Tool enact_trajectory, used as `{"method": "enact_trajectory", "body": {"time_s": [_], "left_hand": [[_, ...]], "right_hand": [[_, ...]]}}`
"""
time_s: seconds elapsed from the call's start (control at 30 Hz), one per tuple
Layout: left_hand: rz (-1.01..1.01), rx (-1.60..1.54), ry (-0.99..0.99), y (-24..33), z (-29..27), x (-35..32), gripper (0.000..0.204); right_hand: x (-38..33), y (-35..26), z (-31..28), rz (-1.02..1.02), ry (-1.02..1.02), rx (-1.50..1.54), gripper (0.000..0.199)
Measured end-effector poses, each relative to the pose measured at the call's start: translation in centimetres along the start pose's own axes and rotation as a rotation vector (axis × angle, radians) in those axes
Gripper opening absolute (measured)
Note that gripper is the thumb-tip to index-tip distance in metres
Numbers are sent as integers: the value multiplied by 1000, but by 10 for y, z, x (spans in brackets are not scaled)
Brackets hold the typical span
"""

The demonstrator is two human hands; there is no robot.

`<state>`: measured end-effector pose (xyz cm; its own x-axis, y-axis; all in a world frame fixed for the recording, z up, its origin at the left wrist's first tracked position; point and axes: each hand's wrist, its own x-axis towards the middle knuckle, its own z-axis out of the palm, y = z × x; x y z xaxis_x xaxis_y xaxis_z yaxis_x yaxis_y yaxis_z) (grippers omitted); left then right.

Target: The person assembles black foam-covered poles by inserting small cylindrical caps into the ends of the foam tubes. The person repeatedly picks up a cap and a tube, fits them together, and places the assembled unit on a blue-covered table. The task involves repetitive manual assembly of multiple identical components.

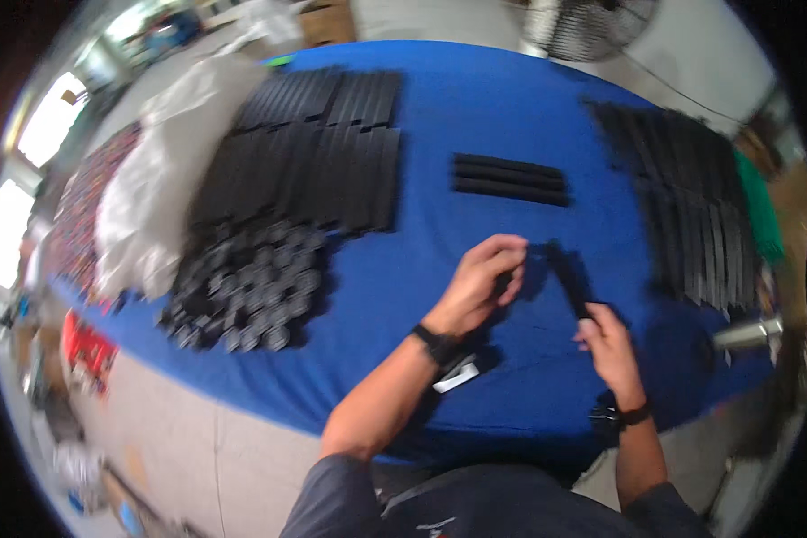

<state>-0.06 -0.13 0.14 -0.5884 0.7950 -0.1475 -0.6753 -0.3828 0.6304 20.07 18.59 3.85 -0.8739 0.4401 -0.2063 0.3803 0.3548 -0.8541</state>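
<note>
From the head camera, a table with a blue cloth [475, 117] fills the view. The right hand [610, 345] pinches the near end of a thin black strip [569, 280] near the front right edge of the table. The strip looks stiff and light, so holding one end seems enough. The left hand [480, 282] is curled, with its fingers [502, 253] closed on a small dark piece [504, 282] beside the strip; I cannot tell what it is. It looks tiny and easy to drop. A pile of round black parts [251, 287] sits by the front left edge. Flat black strips [314, 148] lie toward the back left corner, three more strips [509, 179] lie in the middle, and another stack [690, 206] lies along the right edge.
</note>
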Motion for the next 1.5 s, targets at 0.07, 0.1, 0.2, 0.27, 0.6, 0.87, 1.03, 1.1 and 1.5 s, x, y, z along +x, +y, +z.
{"method": "enact_trajectory", "body": {"time_s": [0.07,0.1,0.2,0.27,0.6,0.87,1.03,1.1,1.5], "left_hand": [[-46,51,-170,-16,2,-7,43],[-86,72,-291,-14,9,-10,50],[-193,55,-443,-23,11,-11,56],[-211,79,-476,-24,13,-12,53],[-257,17,-641,-20,7,-22,55],[-267,-18,-651,-18,8,-20,56],[-253,-22,-636,-14,6,-18,54],[-235,-2,-626,-16,6,-18,52],[-10,16,-410,-13,6,-19,36]], "right_hand": [[-3,12,-5,-68,-90,62,28],[-6,12,-11,-150,-153,6,28],[-19,20,-27,-216,-273,-30,43],[-29,16,-19,-188,-224,33,54],[-34,17,-9,-112,-181,-26,43],[-28,-3,-4,-279,-158,-132,39],[-21,-8,-19,-268,-371,-159,39],[-19,-11,-19,-288,-382,-178,41],[-31,23,-18,60,-194,-232,37]]}}
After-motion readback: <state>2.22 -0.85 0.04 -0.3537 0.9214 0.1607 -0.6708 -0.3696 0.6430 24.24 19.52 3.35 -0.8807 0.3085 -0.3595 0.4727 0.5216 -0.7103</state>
